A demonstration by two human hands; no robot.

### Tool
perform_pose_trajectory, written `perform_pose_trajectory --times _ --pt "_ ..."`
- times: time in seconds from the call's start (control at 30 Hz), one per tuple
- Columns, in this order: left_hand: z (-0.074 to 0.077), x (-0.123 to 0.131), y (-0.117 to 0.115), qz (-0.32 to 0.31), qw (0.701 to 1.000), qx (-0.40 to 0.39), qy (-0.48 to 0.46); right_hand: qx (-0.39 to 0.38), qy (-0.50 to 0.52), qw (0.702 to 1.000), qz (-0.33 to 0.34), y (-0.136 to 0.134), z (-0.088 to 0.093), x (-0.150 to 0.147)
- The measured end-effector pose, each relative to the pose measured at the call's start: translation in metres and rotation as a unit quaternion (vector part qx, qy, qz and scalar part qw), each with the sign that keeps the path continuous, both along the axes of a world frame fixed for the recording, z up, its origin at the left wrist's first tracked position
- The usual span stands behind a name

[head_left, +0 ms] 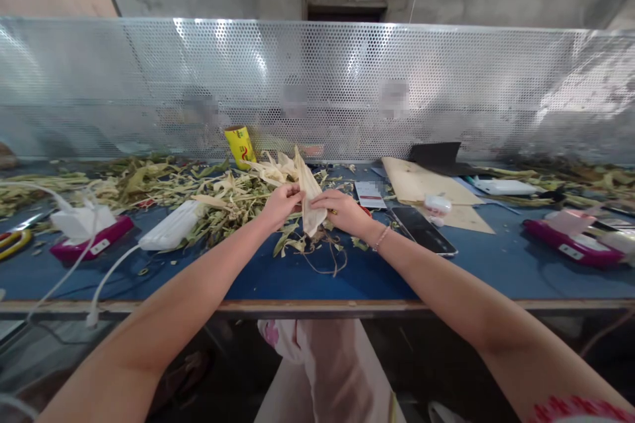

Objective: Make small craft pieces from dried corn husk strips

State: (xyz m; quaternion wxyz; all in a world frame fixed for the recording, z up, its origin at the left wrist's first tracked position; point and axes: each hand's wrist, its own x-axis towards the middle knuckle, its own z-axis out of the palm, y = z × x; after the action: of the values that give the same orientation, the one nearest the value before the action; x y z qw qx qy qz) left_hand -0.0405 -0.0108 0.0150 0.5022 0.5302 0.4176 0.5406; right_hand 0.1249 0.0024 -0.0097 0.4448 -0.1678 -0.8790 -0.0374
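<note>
A pale, dry corn husk point(308, 188) stands upright between my two hands, its pointed tip up and its wide end low over the blue table. My left hand point(282, 206) pinches its left edge with thumb and fingertips. From the right, my right hand point(340, 208) grips the lower part of the same husk, its fingers lying across the front. Just behind sit more pale husks point(272, 170), on a heap of dried leaves and stalks point(225, 208). Loose string point(327, 269) and leaf scraps lie below my hands.
A yellow can-shaped container point(240, 147) leans at the back. White power bank point(171, 226) and purple power strip point(92, 238) lie left. To the right are a phone point(421, 230), a printed card point(370, 195), brown cardboard point(426, 182) and another purple strip point(573, 244). A perforated metal screen point(327, 86) borders the back.
</note>
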Motion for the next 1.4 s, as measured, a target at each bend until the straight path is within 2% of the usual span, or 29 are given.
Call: perform_pose_trajectory --times 0.27,0.4,0.47,0.67,0.87,1.07,1.2,1.4 --pt "0.0 -0.002 0.003 0.007 1.0 0.023 0.001 0.03 0.017 0.999 -0.04 0.004 -0.002 0.002" --pt "-0.003 -0.001 -0.001 -0.081 0.996 -0.007 0.03 0.013 0.0 0.998 -0.054 0.004 -0.003 0.0" --pt "-0.004 0.0 -0.002 -0.103 0.993 -0.021 0.045 0.014 -0.01 0.998 -0.054 0.004 -0.004 0.0" --pt "0.001 -0.005 0.0 -0.036 0.996 -0.031 0.079 0.031 -0.024 0.997 -0.066 0.006 -0.002 0.002" --pt "0.004 -0.004 0.0 0.002 0.995 -0.03 0.092 0.046 -0.044 0.997 -0.048 0.006 0.001 0.003" --pt "0.001 -0.005 -0.002 0.002 0.991 0.007 0.137 0.062 -0.071 0.995 -0.01 -0.001 0.004 0.001" --pt "-0.002 -0.006 0.0 0.02 0.99 0.052 0.126 0.056 -0.086 0.995 0.012 -0.002 0.005 0.002" --pt "-0.002 -0.004 0.006 0.041 0.996 0.05 0.068 0.019 -0.051 0.998 -0.026 0.008 0.004 0.008"
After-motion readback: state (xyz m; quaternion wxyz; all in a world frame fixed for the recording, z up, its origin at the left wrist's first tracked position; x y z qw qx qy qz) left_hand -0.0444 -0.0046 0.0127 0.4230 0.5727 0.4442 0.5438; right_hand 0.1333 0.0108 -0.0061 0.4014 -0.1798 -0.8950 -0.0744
